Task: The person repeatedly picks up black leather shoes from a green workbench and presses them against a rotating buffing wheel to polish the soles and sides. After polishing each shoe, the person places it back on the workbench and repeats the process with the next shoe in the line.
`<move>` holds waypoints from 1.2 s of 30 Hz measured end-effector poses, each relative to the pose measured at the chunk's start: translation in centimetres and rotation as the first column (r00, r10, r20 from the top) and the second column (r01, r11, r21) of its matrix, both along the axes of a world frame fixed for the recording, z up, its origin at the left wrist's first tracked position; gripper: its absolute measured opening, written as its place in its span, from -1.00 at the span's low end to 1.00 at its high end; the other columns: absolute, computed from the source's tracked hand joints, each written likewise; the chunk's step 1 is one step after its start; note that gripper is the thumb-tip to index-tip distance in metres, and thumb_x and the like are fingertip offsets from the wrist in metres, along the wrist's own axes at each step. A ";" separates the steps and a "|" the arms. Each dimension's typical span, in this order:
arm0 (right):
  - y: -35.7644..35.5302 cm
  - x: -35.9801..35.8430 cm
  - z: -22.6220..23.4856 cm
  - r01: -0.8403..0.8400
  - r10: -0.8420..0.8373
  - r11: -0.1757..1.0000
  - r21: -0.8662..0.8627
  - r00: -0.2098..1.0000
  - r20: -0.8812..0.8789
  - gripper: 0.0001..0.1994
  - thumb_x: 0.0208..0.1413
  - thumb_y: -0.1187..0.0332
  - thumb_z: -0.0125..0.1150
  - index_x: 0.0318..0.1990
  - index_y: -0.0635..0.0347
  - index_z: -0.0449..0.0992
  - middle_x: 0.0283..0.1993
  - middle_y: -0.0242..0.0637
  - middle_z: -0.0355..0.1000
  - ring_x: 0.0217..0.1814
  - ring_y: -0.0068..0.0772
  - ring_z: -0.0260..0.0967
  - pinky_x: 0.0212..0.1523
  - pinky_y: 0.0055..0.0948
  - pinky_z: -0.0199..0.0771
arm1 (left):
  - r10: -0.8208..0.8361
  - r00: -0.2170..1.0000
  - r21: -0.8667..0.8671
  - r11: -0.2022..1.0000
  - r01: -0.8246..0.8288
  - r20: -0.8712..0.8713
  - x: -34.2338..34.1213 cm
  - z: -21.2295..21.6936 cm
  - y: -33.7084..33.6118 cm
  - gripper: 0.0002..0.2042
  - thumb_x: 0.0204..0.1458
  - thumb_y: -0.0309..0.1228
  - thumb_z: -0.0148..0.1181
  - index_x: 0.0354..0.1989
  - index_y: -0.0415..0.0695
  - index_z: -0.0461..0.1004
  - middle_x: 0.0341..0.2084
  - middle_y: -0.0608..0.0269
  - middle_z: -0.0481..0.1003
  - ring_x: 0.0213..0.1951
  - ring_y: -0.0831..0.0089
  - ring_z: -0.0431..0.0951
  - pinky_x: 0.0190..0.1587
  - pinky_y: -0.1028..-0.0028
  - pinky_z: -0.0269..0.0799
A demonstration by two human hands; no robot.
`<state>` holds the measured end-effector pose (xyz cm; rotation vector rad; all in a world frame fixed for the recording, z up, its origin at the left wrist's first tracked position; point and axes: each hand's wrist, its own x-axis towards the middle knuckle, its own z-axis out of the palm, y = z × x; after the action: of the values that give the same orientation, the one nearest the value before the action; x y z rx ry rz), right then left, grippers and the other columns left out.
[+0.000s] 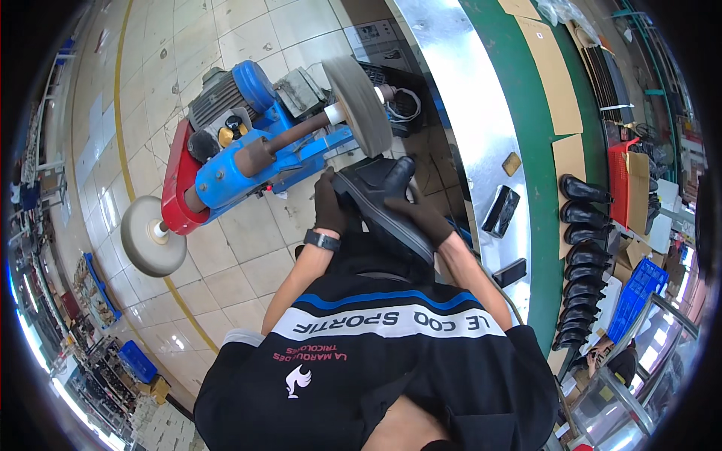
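Observation:
A black leather shoe (382, 213) is held tilted between my two hands, just in front of my body. My left hand (329, 201), in a dark glove with a watch at the wrist, grips the shoe's left side. On the other side my right hand (420, 216), also gloved, is closed around it. The shoe's far end lies right under the grey buffing wheel (361, 105) of a blue machine; whether they touch I cannot tell. Some fingers of both hands are hidden behind the shoe.
The blue machine (226, 180) has a motor, a red guard (177, 184) and a second, pale wheel (153, 237). To the right, a metal-topped bench (481, 143) carries a phone (510, 272), a dark box (500, 211) and a small brown block (511, 163). Beyond stands a row of black shoes (583, 255).

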<state>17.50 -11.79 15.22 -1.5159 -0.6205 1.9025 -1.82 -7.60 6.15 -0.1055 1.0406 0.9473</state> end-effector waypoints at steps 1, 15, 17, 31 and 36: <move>-0.6 0.9 -0.3 -0.145 0.127 0.985 0.094 0.976 0.179 0.04 -0.16 0.06 0.45 0.36 0.34 -0.11 0.22 0.10 0.23 0.24 -0.09 0.26 0.23 -0.32 0.26 | 0.024 0.995 -0.008 1.000 -0.025 -0.100 0.8 0.5 -0.7 -0.62 0.16 -0.16 -0.03 0.05 -0.13 0.37 -0.16 0.15 0.49 -0.12 0.22 0.53 0.06 0.28 0.41; 0.9 4.0 -1.4 -0.037 0.033 0.998 -0.055 0.997 -0.072 -0.21 -0.17 0.42 0.16 0.37 0.12 0.15 0.12 -0.15 0.36 0.03 -0.47 0.37 0.04 -0.51 0.38 | -0.503 0.552 0.528 0.207 0.824 -0.665 2.9 -6.5 3.9 -0.62 0.21 -0.14 -0.12 0.12 0.02 0.38 0.15 0.28 0.37 0.19 0.32 0.33 0.28 0.29 0.19; 0.2 3.7 -1.8 -0.026 0.027 1.000 0.010 0.995 -0.093 -0.26 -0.13 0.45 0.08 0.35 0.13 0.17 0.04 -0.19 0.40 -0.07 -0.52 0.42 -0.05 -0.53 0.44 | -0.234 0.298 0.325 -0.084 0.942 -0.925 3.6 -7.8 4.8 -0.65 0.18 -0.22 -0.05 0.12 0.03 0.38 0.10 0.27 0.40 0.16 0.31 0.35 0.26 0.30 0.21; -1.0 4.1 -7.4 0.412 -0.524 0.845 -0.340 0.520 -0.674 -0.26 -0.06 0.02 0.10 0.27 0.24 0.20 0.06 0.10 0.39 -0.06 0.09 0.45 -0.06 0.00 0.53 | 0.275 -0.039 -0.060 -0.071 0.996 -0.961 3.1 -4.4 6.9 -0.47 0.04 -0.07 0.05 0.19 -0.01 0.33 0.09 0.16 0.44 0.17 0.24 0.37 0.29 0.27 0.08; 0.8 1.9 -5.7 0.252 -0.310 0.939 -0.234 0.328 -0.892 -0.27 -0.03 0.01 0.08 0.26 0.29 0.20 0.11 0.22 0.32 -0.04 0.08 0.44 -0.02 -0.03 0.50 | 0.261 0.026 0.011 -0.058 0.998 -0.965 2.2 -5.0 7.6 -0.50 0.11 -0.04 -0.05 0.20 0.03 0.32 0.11 0.25 0.44 0.19 0.30 0.36 0.38 0.14 -0.10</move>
<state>19.40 -11.02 9.56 -0.2851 0.2388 2.0796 0.43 0.05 1.13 2.3258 1.0267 0.4094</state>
